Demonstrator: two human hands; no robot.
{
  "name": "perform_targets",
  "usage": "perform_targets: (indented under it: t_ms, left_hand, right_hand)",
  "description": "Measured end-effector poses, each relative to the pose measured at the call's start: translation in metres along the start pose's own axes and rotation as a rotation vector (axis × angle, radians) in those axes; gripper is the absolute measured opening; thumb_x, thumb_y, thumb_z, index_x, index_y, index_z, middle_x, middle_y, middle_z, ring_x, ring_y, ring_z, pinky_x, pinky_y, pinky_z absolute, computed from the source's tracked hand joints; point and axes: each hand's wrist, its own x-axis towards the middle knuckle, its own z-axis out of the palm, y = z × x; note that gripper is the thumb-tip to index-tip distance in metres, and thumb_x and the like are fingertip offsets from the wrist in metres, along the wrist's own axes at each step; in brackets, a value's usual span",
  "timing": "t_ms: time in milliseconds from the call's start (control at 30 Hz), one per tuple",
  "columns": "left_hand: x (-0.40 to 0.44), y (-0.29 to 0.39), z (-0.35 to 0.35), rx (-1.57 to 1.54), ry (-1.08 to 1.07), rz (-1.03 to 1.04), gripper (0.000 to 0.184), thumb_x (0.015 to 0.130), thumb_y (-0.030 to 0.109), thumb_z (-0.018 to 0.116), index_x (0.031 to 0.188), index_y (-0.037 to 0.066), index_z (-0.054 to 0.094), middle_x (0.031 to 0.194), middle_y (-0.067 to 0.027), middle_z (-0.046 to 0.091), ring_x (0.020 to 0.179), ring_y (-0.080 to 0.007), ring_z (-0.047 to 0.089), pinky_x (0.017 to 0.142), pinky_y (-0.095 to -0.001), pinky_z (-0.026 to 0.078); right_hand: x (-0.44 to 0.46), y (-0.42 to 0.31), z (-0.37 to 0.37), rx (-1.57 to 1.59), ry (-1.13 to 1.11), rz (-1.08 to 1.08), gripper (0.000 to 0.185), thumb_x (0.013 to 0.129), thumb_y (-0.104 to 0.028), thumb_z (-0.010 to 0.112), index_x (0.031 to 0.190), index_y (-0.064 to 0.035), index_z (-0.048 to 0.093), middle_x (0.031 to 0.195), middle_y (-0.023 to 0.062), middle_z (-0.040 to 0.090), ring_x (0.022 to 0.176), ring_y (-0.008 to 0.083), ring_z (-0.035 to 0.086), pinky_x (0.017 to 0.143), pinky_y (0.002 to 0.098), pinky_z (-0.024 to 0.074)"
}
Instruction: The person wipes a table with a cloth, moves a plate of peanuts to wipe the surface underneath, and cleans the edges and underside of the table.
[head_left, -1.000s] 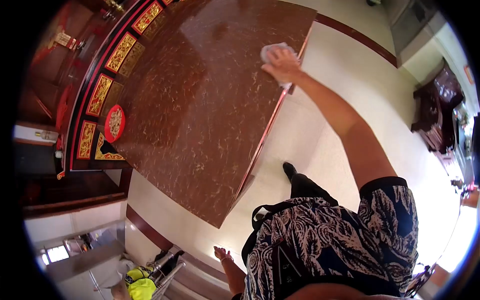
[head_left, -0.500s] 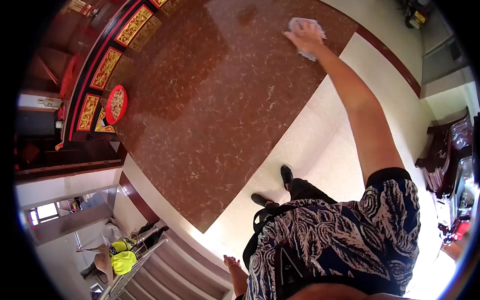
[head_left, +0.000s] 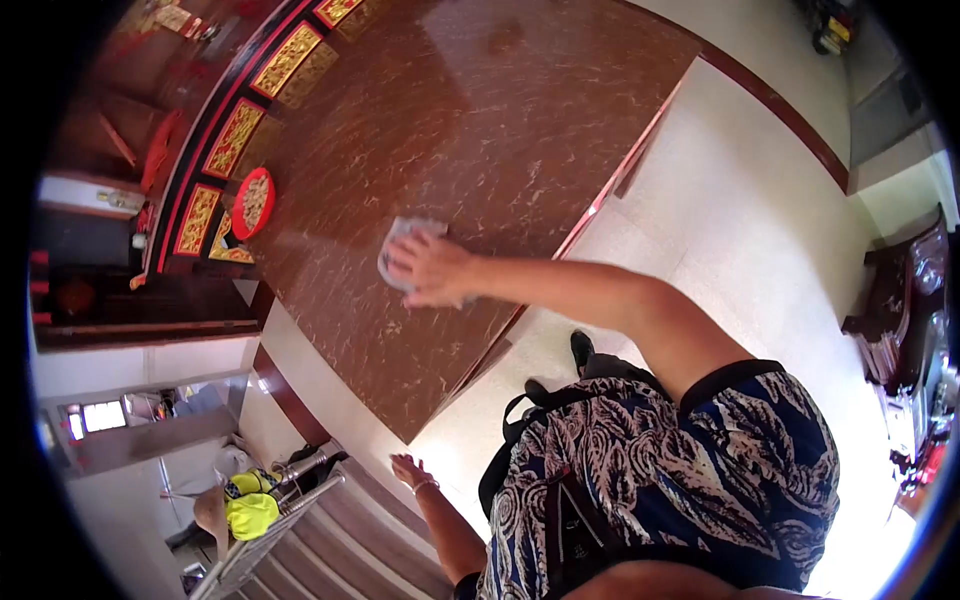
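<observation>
A large brown table (head_left: 480, 180) with a marbled, glossy top spreads out before me. My right hand (head_left: 430, 268) lies over a pale grey cloth (head_left: 415, 232), holding it down against the table with the fingers somewhat spread. Part of the cloth is hidden beneath the palm. Below the table's near corner, my left hand (head_left: 409, 471) hangs in the air with its fingers loosely apart and nothing visible in it. A bracelet circles that wrist.
A red bowl (head_left: 253, 203) of small pale pieces stands at the table's left edge, beside gold carved panels (head_left: 234, 137). At lower left, a metal railing (head_left: 275, 535) borders steps, with a yellow bundle (head_left: 252, 516) beside it. Dark wooden furniture (head_left: 890, 310) is at right.
My right hand has swept the cloth from the table's far right side towards the left and nearer to me. My left hand has shifted up and left. The view has moved slightly.
</observation>
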Motion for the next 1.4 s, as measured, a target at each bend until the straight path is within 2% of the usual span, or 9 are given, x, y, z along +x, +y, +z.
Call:
perform_targets:
  t_ms: [267,333,400,467,700,933,1100,1367,1400]
  left_hand:
    - [-0.028,0.086,0.041,-0.236,-0.1,0.459,0.047,0.093,0.044,0.057,0.123,0.008,0.053,0.102,-0.004,0.059,0.096,-0.0159,0.054,0.082,-0.0371,0.044]
    - [-0.044,0.108,0.053,-0.239,-0.155,0.545,0.048,0.094,0.041,0.057,0.126,0.005,0.052,0.105,-0.0059,0.059,0.101,-0.0172,0.055,0.083,-0.0351,0.044]
    - [-0.084,0.136,0.083,-0.237,-0.178,0.566,0.044,0.094,0.041,0.059,0.122,0.007,0.055,0.104,-0.0052,0.059,0.102,-0.0162,0.056,0.088,-0.0363,0.046]
    - [-0.103,0.152,0.101,-0.188,-0.237,0.587,0.04,0.095,0.035,0.059,0.121,0.005,0.056,0.107,-0.0067,0.059,0.104,-0.0172,0.057,0.088,-0.0349,0.048]
    - [-0.175,0.2,0.165,-0.183,-0.698,0.561,0.038,0.097,0.024,0.057,0.127,0.002,0.054,0.121,-0.0072,0.058,0.109,-0.015,0.055,0.088,-0.03,0.048]
    - [-0.206,0.22,0.215,-0.281,-0.977,0.453,0.033,0.095,0.02,0.061,0.122,0.002,0.057,0.113,-0.0066,0.064,0.098,-0.0133,0.061,0.083,-0.0295,0.051]
    - [-0.207,0.218,0.213,-0.366,-0.938,0.267,0.015,0.095,0.012,0.061,0.107,0.004,0.062,0.094,-0.0042,0.068,0.075,-0.0117,0.064,0.06,-0.0247,0.053]
    - [-0.206,0.211,0.212,-0.255,-1.021,0.253,0.02,0.093,0.013,0.063,0.109,0.001,0.061,0.085,-0.0025,0.065,0.065,-0.0082,0.06,0.053,-0.0212,0.048]
    - [-0.208,0.21,0.211,-0.146,-1.003,0.288,0.023,0.093,0.014,0.064,0.111,0.0,0.06,0.084,-0.0027,0.065,0.065,-0.0082,0.059,0.054,-0.021,0.047]
  right_hand:
    - [-0.034,-0.108,0.031,0.308,0.075,-0.292,0.022,0.082,-0.023,0.062,0.099,-0.0108,0.066,0.108,0.0075,0.059,0.102,0.0261,0.054,0.093,0.0402,0.0432]
    - [-0.032,-0.1,0.036,0.511,0.018,-0.107,0.014,0.089,-0.018,0.058,0.097,-0.0113,0.067,0.099,0.0056,0.063,0.096,0.0213,0.058,0.088,0.0366,0.048]
    - [-0.026,-0.083,0.006,1.233,-0.155,0.543,0.015,0.096,-0.017,0.053,0.1,-0.0092,0.065,0.094,0.0036,0.065,0.091,0.016,0.061,0.081,0.0321,0.0513]
    - [-0.02,-0.063,0.002,1.914,-0.065,0.716,0.018,0.099,-0.018,0.05,0.107,-0.007,0.062,0.1,0.0029,0.065,0.094,0.0134,0.062,0.078,0.03,0.0522]
    - [-0.008,-0.051,-0.046,2.413,0.089,0.812,0.03,0.099,-0.015,0.046,0.126,-0.0028,0.054,0.12,0.0115,0.062,0.11,0.023,0.062,0.098,0.0403,0.0508]
    - [-0.014,-0.04,-0.045,2.448,-0.093,0.796,0.026,0.098,-0.014,0.047,0.12,-0.0058,0.059,0.115,0.0096,0.065,0.109,0.0211,0.062,0.096,0.0394,0.0514]
    - [-0.025,-0.02,-0.049,1.86,0.165,0.842,0.019,0.095,-0.018,0.058,0.108,-0.0055,0.062,0.099,0.0028,0.065,0.09,0.0127,0.062,0.079,0.0297,0.0514]
    - [-0.019,-0.001,-0.046,1.817,0.109,0.79,0.019,0.094,-0.019,0.061,0.107,-0.0055,0.062,0.097,0.0019,0.064,0.091,0.0108,0.06,0.078,0.0268,0.0481]
    - [-0.016,0.01,-0.037,1.582,0.091,0.741,0.021,0.095,-0.021,0.059,0.111,-0.0062,0.062,0.1,0.0026,0.065,0.095,0.0109,0.06,0.079,0.0276,0.0494]
